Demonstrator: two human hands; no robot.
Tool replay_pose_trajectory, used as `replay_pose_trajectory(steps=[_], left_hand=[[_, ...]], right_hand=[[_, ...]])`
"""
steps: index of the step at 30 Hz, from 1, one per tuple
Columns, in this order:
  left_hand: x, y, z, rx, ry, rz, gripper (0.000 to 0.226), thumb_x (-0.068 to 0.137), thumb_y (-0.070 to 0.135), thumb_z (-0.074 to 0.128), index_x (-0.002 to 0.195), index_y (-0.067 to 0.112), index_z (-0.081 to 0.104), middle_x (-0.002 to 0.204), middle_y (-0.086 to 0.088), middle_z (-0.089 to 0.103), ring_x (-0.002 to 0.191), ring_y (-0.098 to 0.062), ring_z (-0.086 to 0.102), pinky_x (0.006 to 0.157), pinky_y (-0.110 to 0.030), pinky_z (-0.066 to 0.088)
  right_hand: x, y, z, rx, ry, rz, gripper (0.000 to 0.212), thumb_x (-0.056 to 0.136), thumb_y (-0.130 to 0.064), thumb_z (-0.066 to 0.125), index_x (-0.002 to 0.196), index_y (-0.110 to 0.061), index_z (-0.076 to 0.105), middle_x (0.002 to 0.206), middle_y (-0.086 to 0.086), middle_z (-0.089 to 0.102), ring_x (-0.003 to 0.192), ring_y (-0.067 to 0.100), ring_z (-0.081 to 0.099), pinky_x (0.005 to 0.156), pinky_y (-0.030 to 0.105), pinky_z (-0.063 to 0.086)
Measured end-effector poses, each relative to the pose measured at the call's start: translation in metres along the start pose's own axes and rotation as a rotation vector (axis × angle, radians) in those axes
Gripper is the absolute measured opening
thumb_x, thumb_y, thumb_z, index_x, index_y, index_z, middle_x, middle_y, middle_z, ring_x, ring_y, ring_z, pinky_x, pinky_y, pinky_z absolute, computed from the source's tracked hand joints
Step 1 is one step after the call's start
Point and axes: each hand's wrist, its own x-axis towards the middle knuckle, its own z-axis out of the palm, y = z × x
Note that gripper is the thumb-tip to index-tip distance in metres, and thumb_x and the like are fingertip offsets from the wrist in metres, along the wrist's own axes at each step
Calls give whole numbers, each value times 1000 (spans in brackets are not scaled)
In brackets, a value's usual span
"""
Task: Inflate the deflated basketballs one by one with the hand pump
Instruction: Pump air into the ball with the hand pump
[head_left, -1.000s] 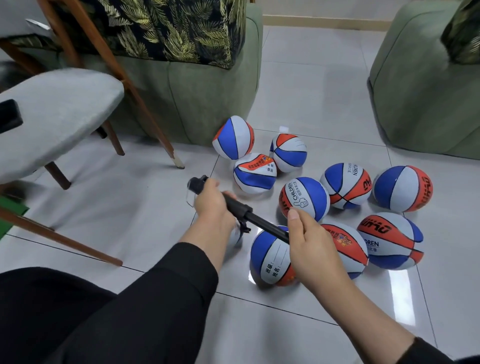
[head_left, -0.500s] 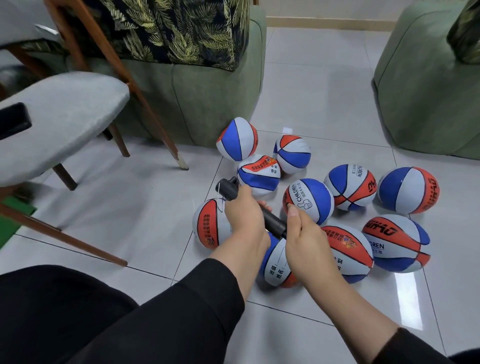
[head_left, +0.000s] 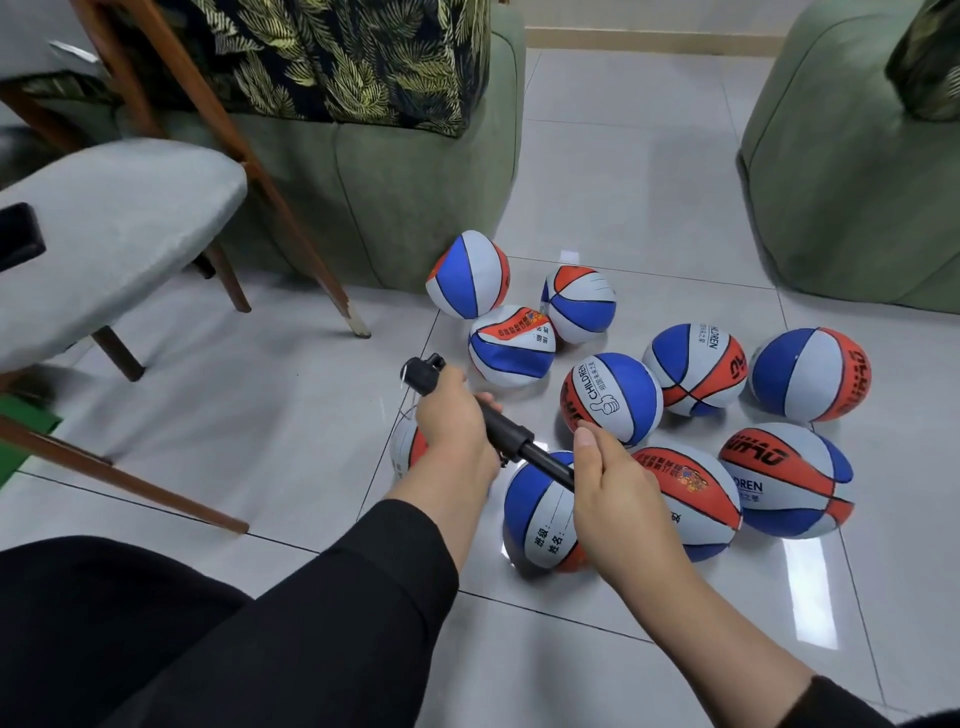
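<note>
Your left hand (head_left: 457, 415) is wrapped around the barrel of the black hand pump (head_left: 467, 405), fingers curled tight on it, with the pump's far end poking out past your knuckles. Your right hand (head_left: 618, 488) grips the thin rod end of the pump, thumb up along it and fingers closed round it. The pump slants over the floor tiles (head_left: 291, 415), above the blue, white and orange ball with the name label (head_left: 540, 519), which lies just under your right hand. A second ball (head_left: 408, 449) sits half hidden behind your left wrist.

Seven more basketballs crowd the floor beyond: the "CHILDREN" ball (head_left: 613, 397) just past your right thumb, two dented ones (head_left: 511, 345) (head_left: 579, 304) and one (head_left: 467, 273) against the green sofa (head_left: 415, 171). A grey chair seat (head_left: 104, 228) and its wooden legs stand to your left, well apart from the balls. A green armchair (head_left: 852, 171) stands at the right.

Compared with half a second ago, your hands are farther apart and more of the rod shows between them.
</note>
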Motion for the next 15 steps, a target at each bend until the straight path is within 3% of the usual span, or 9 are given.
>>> replay_pose_trajectory(steps=[3,6,10,15], left_hand=[[-16,-17,6,24,-39,8,12,95,27,59,96,15,59,50,2,59,49,-15,56,68,-33,52],[-25,-23,9,24,-47,40,13,96,25,58,97,11,60,51,0,58,43,-14,55,62,-30,52],[-20,-13,5,52,-56,56,18,95,26,60,103,10,62,52,0,58,43,-13,56,61,-30,52],[-1,8,-3,-11,-26,29,9,93,21,61,93,13,57,53,-2,56,48,-17,53,62,-32,51]], right_hand=[[5,-4,4,8,30,-12,48,108,-39,28,144,-18,53,133,8,64,123,29,55,98,34,41],[8,-8,7,20,30,-16,48,109,-37,28,147,-19,52,142,6,60,132,27,51,105,32,38],[8,-11,11,-31,-32,-27,49,108,-44,27,148,-25,49,139,5,61,129,28,53,104,37,41],[2,-8,5,-24,-54,-26,50,108,-44,29,152,-26,42,143,3,58,134,26,49,106,37,39]])
